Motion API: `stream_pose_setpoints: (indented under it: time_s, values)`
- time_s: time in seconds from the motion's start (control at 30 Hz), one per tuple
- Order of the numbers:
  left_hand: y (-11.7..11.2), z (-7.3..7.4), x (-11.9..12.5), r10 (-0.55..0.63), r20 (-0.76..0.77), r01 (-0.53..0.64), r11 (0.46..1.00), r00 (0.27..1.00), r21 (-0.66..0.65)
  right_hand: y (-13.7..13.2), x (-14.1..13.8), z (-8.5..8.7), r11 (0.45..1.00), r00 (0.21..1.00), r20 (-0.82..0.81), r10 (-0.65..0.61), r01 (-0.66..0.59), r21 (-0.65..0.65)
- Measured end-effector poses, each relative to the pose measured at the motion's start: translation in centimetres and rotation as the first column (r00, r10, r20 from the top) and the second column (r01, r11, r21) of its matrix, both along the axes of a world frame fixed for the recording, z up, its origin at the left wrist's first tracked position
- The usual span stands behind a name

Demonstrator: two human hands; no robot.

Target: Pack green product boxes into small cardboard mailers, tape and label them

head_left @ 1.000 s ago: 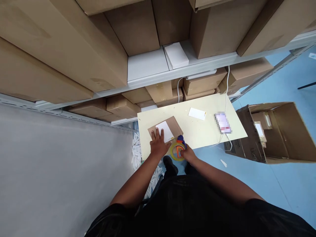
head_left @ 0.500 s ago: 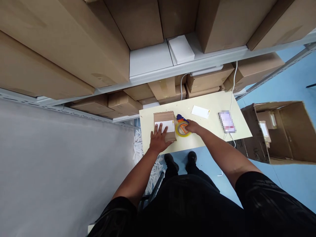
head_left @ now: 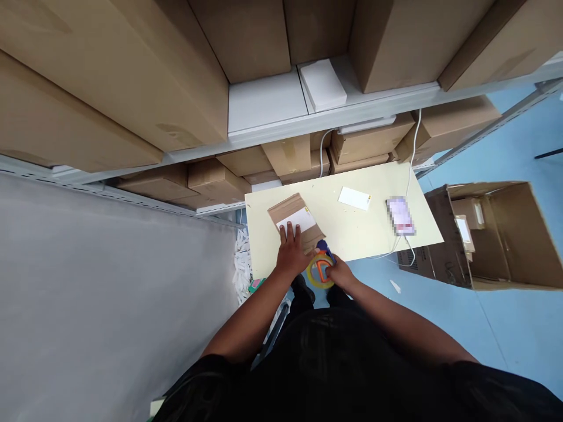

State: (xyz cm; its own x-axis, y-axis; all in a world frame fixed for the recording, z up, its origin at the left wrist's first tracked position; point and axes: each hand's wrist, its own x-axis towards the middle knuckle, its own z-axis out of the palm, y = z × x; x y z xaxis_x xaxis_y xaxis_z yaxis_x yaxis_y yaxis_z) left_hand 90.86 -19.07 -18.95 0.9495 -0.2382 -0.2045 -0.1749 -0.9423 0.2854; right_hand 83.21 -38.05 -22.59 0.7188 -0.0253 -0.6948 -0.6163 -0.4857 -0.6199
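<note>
A small cardboard box [head_left: 285, 206] with a white label [head_left: 307, 219] lies turned at an angle on the cream table. My left hand [head_left: 292, 252] rests on its top with fingers stretched out, partly over the label. In my right hand [head_left: 339, 273] is a tape dispenser [head_left: 322, 271] with a blue head, an orange core and a roll of clear yellowish tape. I hold it at the box's near right corner, over the table's front edge. Whether its head touches the box I cannot tell.
On the table [head_left: 378, 228] lie a white label sheet [head_left: 354, 198] and a phone [head_left: 400, 215] with a white cable. A large open carton [head_left: 457, 234] holding small boxes stands at the right. Shelves with cardboard boxes [head_left: 220, 179] line the back. White scraps [head_left: 243, 264] lie at the table's left.
The box has turned on the table under my left hand. My right hand has brought the tape dispenser toward me, from beside the box to its near corner.
</note>
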Motion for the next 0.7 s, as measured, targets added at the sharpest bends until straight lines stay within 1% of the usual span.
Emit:
stream_pose_setpoints:
  time_s: [0.03,0.07,0.1,0.17,0.2,0.23,0.3,0.37,0.43,0.5,0.57,0.6,0.63,0.7]
  values:
    - [0.3,0.4,-0.4,-0.016,-0.02,0.017,1.0,1.0,0.009,0.0,1.8,0.0,0.999,1.0,0.008,0.029,-0.028,-0.039]
    - [0.8,0.8,-0.5,-0.04,-0.04,0.041,0.999,0.998,0.021,-0.4,3.9,-0.1,0.993,0.996,-0.003,0.09,-0.09,-0.076]
    - [1.7,1.3,-0.5,-0.078,-0.059,0.08,0.996,0.995,0.03,-1.0,6.0,-0.1,0.99,0.994,0.001,0.11,-0.109,-0.088]
    - [4.0,2.3,0.3,-0.178,-0.078,0.181,0.983,0.981,0.042,-2.4,10.3,-0.2,0.984,0.988,0.007,0.157,-0.156,-0.087]
    - [5.2,2.6,1.0,-0.239,-0.079,0.243,0.969,0.968,0.049,-3.1,12.2,-0.2,0.978,0.982,0.005,0.188,-0.187,-0.088]
    - [6.4,2.7,1.8,-0.27,-0.065,0.275,0.959,0.961,0.076,-3.7,13.9,-0.3,0.972,0.977,0.0,0.215,-0.214,-0.094]
    - [8.2,2.5,3.3,-0.25,-0.039,0.253,0.957,0.967,0.143,-4.4,16.4,-0.2,0.963,0.969,0.0,0.247,-0.246,-0.111]
    - [8.8,1.8,4.1,-0.185,-0.021,0.186,0.966,0.982,0.177,-4.6,17.5,0.0,0.958,0.965,0.003,0.263,-0.261,-0.123]
    - [8.6,0.9,4.2,-0.128,0.004,0.125,0.977,0.992,0.171,-4.7,17.1,0.2,0.955,0.962,0.01,0.273,-0.27,-0.122]
    - [8.0,0.3,3.9,-0.096,0.036,0.09,0.985,0.995,0.15,-5.1,15.3,0.3,0.956,0.961,0.026,0.276,-0.272,-0.112]
    - [7.5,-0.1,3.5,-0.079,0.05,0.072,0.989,0.996,0.133,-5.9,12.3,0.3,0.964,0.967,0.046,0.252,-0.247,-0.094]
    - [7.3,-0.1,3.4,-0.069,0.054,0.061,0.99,0.996,0.127,-6.5,10.5,0.3,0.977,0.977,0.054,0.204,-0.2,-0.076]
    - [7.2,-0.2,3.3,-0.057,0.056,0.05,0.991,0.997,0.122,-7.2,8.5,0.4,0.983,0.985,0.043,0.17,-0.166,-0.075]
    - [7.1,-0.3,3.3,-0.035,0.063,0.028,0.993,0.997,0.115,-8.7,4.8,0.7,0.982,0.988,-0.006,0.154,-0.154,-0.108]
